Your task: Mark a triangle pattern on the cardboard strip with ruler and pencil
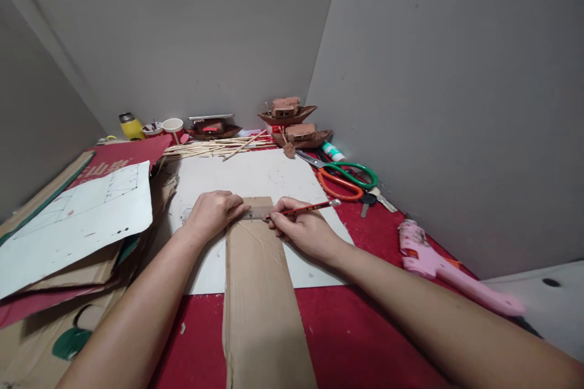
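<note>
A long strip of brown cardboard [260, 304] lies lengthwise in front of me, its far end on a white sheet [219, 173]. Across it near that end rests a clear ruler [256, 213]. My left hand [214, 214] presses the ruler down from the left, fingers closed together on its edge. In my right hand [303, 232] is a red and black pencil [306, 209], pinched near its point. The pencil tip meets the cardboard by the ruler's near edge, at the strip's right side. Whether a line is drawn there I cannot tell.
Large scissors [340, 176], keys [381, 199] and a pink glue gun [449, 273] lie to the right. Thin wooden sticks [214, 147] and small model boats [301, 134] line the back. At left, a paper pattern [91, 219] covers stacked cardboard. Grey walls enclose the table.
</note>
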Tool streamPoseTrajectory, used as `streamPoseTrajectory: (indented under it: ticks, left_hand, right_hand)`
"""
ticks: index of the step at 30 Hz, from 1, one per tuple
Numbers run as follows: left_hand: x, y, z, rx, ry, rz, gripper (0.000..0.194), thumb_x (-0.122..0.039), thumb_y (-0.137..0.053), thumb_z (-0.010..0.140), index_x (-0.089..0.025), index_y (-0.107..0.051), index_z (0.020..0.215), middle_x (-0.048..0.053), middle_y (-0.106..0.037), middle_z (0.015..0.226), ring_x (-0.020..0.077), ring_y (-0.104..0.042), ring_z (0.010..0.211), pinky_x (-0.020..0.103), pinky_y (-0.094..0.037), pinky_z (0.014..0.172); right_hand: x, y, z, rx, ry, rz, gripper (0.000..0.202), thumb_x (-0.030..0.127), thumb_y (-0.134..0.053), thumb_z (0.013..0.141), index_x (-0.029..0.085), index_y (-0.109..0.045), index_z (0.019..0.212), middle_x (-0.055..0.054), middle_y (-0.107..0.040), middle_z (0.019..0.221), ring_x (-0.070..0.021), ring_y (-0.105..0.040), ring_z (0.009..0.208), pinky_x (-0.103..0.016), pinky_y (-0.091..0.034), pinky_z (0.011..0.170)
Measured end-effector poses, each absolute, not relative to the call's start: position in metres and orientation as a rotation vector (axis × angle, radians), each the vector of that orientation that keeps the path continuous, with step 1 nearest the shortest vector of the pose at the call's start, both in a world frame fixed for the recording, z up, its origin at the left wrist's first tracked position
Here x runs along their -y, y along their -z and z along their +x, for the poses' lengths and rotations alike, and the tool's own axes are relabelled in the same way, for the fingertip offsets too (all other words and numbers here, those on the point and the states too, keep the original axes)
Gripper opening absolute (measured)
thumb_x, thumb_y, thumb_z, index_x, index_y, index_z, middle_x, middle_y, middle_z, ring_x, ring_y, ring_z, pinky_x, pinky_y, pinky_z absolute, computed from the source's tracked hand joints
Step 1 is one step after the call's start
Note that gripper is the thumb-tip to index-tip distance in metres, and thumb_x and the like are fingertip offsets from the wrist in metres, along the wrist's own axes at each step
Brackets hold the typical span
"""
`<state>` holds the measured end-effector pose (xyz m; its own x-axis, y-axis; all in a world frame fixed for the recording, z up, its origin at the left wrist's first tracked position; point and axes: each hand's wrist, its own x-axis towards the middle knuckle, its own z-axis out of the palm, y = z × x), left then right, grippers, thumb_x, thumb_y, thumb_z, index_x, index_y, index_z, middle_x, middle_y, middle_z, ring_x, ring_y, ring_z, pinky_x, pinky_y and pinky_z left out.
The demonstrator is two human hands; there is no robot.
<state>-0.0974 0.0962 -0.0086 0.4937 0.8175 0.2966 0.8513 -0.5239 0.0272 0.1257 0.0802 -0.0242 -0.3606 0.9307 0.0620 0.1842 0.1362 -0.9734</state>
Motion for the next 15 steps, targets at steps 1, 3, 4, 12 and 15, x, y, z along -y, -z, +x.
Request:
streamPoseTrajectory:
  ticks: [1,3,4,12,15]
  left_hand:
    - [-0.0961,0.0086,-0.0975,1.463,0.418,-2.607,0.035,-0.042,-0.049,0.099,-0.022,-0.071,0.082,0.003,-0.07,0.076,0.0163,-0.061,0.068,0.028,-0.032,0.059]
    - [-0.0961,0.0086,-0.0974,1.462,0.418,-2.609,0.034,-0.042,-0.049,0.099,-0.022,-0.071,0.081,0.003,-0.07,0.076,0.0163,-0.061,0.068,0.028,-0.032,0.059]
    - [-0.0962,0.0086,-0.0973,1.463,0.418,-2.609,0.034,-0.042,-0.049,0.099,-0.022,-0.071,0.081,0.003,-0.07,0.076,0.0163,-0.061,0.068,0.028,-0.032,0.059]
    - [-0.0961,0.0083,-0.0967,1.472,0.404,-2.603,0.034,-0.042,-0.049,0.099,-0.022,-0.071,0.083,0.004,-0.071,0.077,0.017,-0.062,0.068,0.028,-0.032,0.059]
    - [-0.0959,0.0084,-0.0965,1.478,0.399,-2.604,0.033,-0.042,-0.049,0.099,-0.023,-0.071,0.084,0.004,-0.071,0.078,0.0167,-0.063,0.069,0.028,-0.033,0.059]
  right_hand:
    - [-0.0801,0.0243,0.1256,1.682,-1.283,-1.092,0.013,0.033,-0.056,0.081,0.022,-0.052,0.074,0.0,-0.062,0.068,-0.0136,-0.055,0.058,-0.028,-0.043,0.055]
    - [-0.0797,0.0244,0.1255,1.689,-1.276,-1.094,0.014,0.034,-0.055,0.081,0.022,-0.052,0.074,0.0,-0.061,0.067,-0.0137,-0.055,0.058,-0.028,-0.043,0.055]
    - [-0.0795,0.0244,0.1255,1.693,-1.272,-1.095,0.014,0.034,-0.055,0.081,0.022,-0.052,0.074,0.0,-0.061,0.068,-0.0137,-0.055,0.058,-0.028,-0.043,0.055]
    - [-0.0796,0.0239,0.1256,1.744,-1.215,-1.103,0.014,0.032,-0.055,0.083,0.022,-0.053,0.074,0.0,-0.062,0.069,-0.0145,-0.054,0.06,-0.028,-0.043,0.057]
    - [-0.079,0.0228,0.126,1.772,-1.191,-1.11,0.014,0.031,-0.054,0.084,0.023,-0.053,0.074,0.0,-0.062,0.069,-0.0146,-0.054,0.06,-0.028,-0.042,0.057]
